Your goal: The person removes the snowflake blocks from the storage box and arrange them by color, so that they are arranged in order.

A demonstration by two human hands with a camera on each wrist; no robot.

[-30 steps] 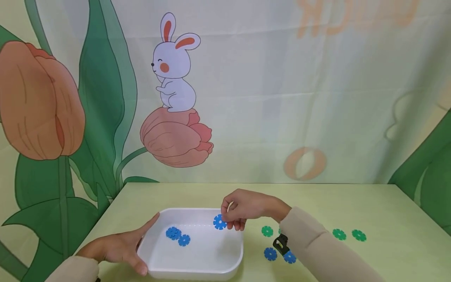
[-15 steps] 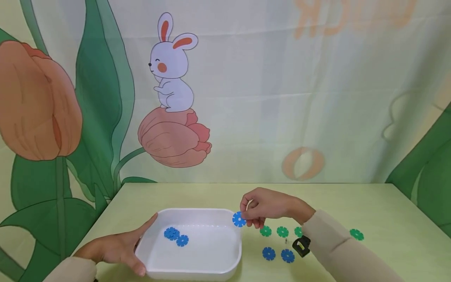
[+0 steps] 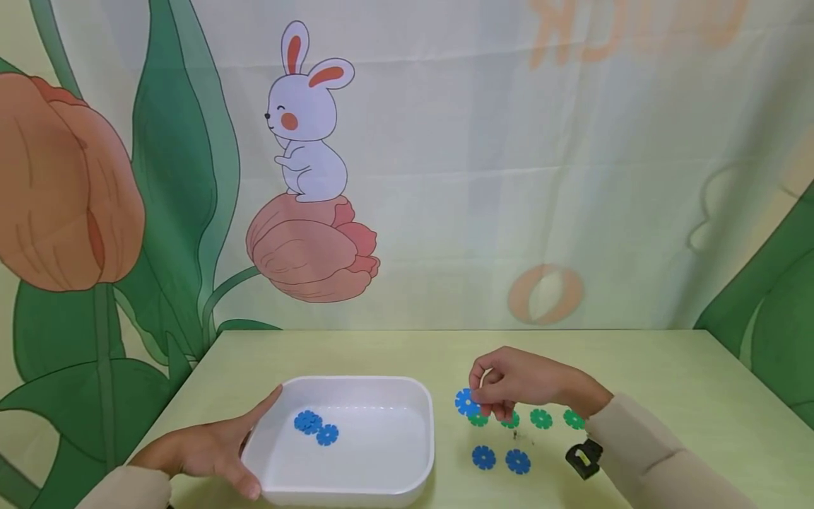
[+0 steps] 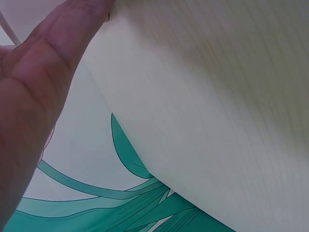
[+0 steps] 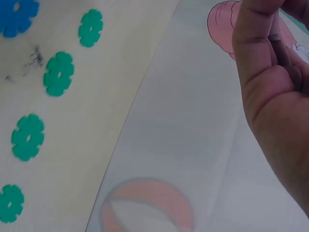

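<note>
In the head view my right hand (image 3: 523,380) pinches a blue snowflake building disc (image 3: 466,401) by its right edge, raised above the table just right of the white plastic tray (image 3: 356,489). My left hand (image 3: 213,449) is spread along the tray's left side, thumb at the near corner, another finger toward the far one. Inside the tray lie several blue discs (image 3: 308,422), some overlapping. Below the raised disc, a row of several green snowflake discs (image 3: 541,418) lies on the table. Two more blue discs (image 3: 483,457) lie nearer to me.
A pale green wood-grain table (image 3: 356,350) carries everything, with a printed cloth (image 3: 445,212) hanging behind its far edge. A small dark mark (image 5: 35,57) shows on the table beside the green discs. A black strap piece (image 3: 584,458) hangs at the right wrist.
My right hand has carried the blue disc rightward, out from over the tray to above the green row. The left hand stays at the tray's side. The view has shifted slightly.
</note>
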